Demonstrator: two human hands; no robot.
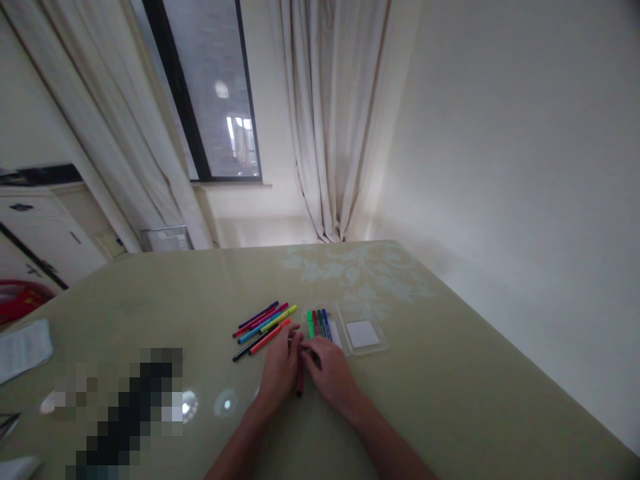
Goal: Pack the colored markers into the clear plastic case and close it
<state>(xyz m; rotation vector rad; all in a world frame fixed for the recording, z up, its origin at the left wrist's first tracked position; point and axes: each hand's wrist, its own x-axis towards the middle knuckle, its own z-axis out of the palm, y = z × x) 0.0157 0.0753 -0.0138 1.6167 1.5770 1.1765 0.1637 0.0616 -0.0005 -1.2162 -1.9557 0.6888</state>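
Between my two hands is a dark red felt-tip pen (pixel 299 381), its lower end pointing toward me. My left hand (pixel 280 363) is closed, with its fingers on the pen's upper part. From the other side my right hand (pixel 331 369) curls in, fingertips closed on the same pen; my fingers hide the pen's far end. Just beyond my right hand lies an open clear plastic case (pixel 336 327) with green, red and blue pens (pixel 319 323) side by side in it. Several loose coloured pens (pixel 260 328) lie in a slanted group beyond my left hand.
The case's lid (pixel 377 337) lies flat to the right, with a white card (pixel 363 334) in it. The glossy table (pixel 450 400) meets a wall on the right. Papers (pixel 25 347) lie at the left edge. A curtained window (pixel 215 100) stands behind.
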